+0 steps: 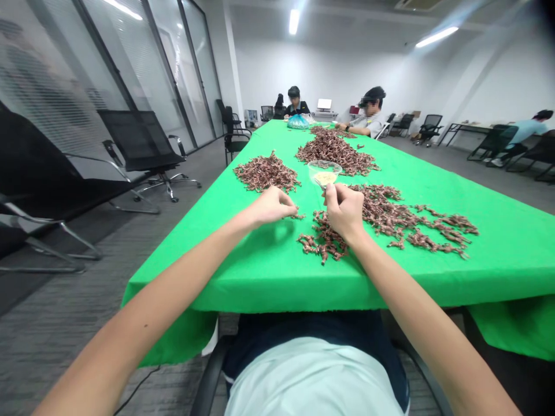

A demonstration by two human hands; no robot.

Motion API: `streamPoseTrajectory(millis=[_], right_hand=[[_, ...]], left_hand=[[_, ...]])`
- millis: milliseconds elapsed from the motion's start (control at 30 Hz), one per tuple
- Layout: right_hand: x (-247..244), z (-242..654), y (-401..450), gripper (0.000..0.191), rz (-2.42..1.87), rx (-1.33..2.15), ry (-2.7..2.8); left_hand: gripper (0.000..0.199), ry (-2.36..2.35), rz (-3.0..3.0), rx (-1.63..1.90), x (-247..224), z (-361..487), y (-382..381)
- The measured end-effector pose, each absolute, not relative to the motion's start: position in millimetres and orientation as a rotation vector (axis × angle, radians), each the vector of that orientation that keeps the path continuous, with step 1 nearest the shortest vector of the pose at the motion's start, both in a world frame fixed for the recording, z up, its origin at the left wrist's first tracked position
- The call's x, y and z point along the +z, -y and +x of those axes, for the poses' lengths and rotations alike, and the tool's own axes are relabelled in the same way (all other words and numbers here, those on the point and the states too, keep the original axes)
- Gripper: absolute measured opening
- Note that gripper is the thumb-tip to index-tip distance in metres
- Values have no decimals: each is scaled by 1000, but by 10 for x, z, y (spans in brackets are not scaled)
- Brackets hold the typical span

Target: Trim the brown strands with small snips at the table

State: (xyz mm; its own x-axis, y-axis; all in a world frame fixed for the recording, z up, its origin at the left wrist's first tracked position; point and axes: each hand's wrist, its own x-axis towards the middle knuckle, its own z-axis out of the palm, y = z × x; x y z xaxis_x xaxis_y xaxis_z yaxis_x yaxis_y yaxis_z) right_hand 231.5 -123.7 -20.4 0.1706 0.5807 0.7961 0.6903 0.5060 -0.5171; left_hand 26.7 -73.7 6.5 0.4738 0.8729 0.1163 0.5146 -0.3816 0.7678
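Note:
My left hand point(274, 206) pinches a small brown, knobbly piece point(298, 216), shaped like a tiny figure, just above the green cloth. My right hand point(346, 211) is closed around a thin metal tool point(319, 184); its tip points at a clear plastic bowl point(312, 167), but its exact kind is unclear. Pale yellow bits point(325, 177) lie in the bowl. Under and beside my right hand spreads a heap of similar brown pieces point(384, 211), with a looser cluster point(323, 245) nearer me. Beyond my left hand sits another pile point(266, 172).
A large brown pile point(336, 151) stands behind the bowl on the green tablecloth point(243, 271). Two people point(373, 112) sit toward the table's far end, near a blue bag point(298, 121). Black chairs point(141, 141) stand at left. Another person point(522, 136) sits far right.

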Motion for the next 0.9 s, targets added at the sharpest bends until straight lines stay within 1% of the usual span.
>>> streamPoseTrajectory(millis=[67, 167, 233, 333, 367, 433, 533, 600, 667, 733, 800, 900], right_hand=[[-206, 2306, 1232, 46, -1160, -102, 1507], [-212, 2297, 1211, 45, -1171, -110, 1520], [-217, 2302, 1198, 45, -1174, -120, 1523], [-220, 2322, 1191, 45, -1173, -110, 1517], [-221, 2329, 1191, 45, -1171, -104, 1515], [-225, 2337, 1191, 45, -1162, -101, 1511], [-232, 2339, 1188, 46, -1153, -104, 1513], [-232, 2337, 1187, 47, -1152, -104, 1510], [-227, 2339, 1188, 47, -1150, -112, 1495], [-218, 2344, 1193, 47, -1147, -121, 1477], [-210, 2351, 1198, 47, -1145, -123, 1469], [-205, 2356, 1204, 47, -1147, -121, 1472]], left_hand=[[10, -1191, 2095, 650, 158, 199, 649], [10, -1259, 2126, 687, 334, 147, 350], [18, -1331, 2132, 844, 479, 148, 98], [32, -1594, 2155, 1178, 694, 156, -202], [36, -1629, 2143, 1216, 751, 151, -259], [34, -1670, 2125, 1273, 825, 131, -300], [25, -1627, 2190, 1270, 823, 114, -222], [22, -1583, 2243, 1209, 759, 140, -122], [23, -1496, 2304, 1063, 665, 201, -15], [26, -1333, 2402, 827, 559, 280, 85], [31, -1160, 2545, 520, 453, 353, 164], [45, -953, 2706, 185, 306, 414, 235]])
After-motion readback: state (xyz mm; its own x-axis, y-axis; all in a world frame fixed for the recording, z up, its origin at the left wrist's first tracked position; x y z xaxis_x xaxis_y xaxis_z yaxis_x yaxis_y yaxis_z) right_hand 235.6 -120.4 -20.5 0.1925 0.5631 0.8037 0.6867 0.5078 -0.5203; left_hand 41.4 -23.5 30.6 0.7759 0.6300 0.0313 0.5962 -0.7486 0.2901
